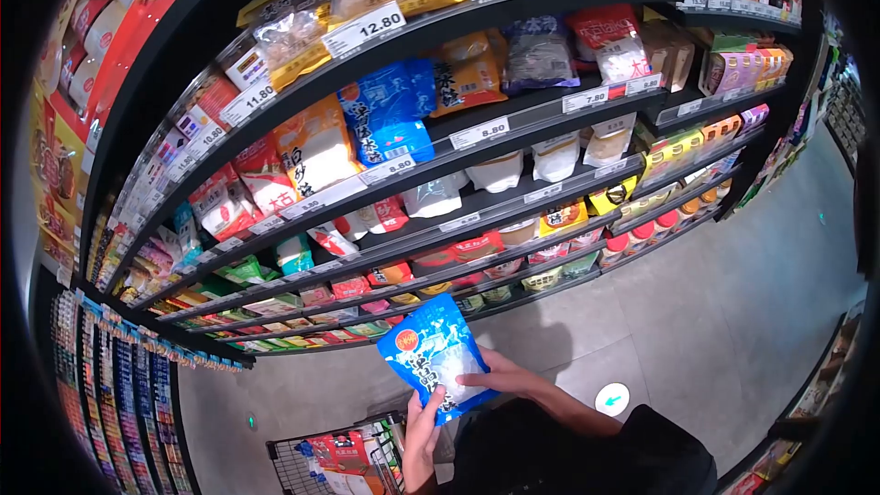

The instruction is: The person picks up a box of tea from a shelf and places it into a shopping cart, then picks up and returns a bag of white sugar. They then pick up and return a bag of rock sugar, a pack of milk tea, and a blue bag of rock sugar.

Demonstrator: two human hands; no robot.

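Observation:
A blue bag of rock sugar with a clear window is held up in front of my body, its printed face towards me. My left hand grips its lower left edge, thumb on the front. On the bag's right side, my right hand is closed round the edge with the thumb over the window. Both sets of fingers are partly hidden behind the bag. Matching blue bags stand on the shelf ahead, beside an orange-and-white sugar bag.
Below my left hand is a wire shopping cart with a red package in it. Long black shelves with price tags curve across the front. Grey tiled floor lies to the right, with a round arrow marker.

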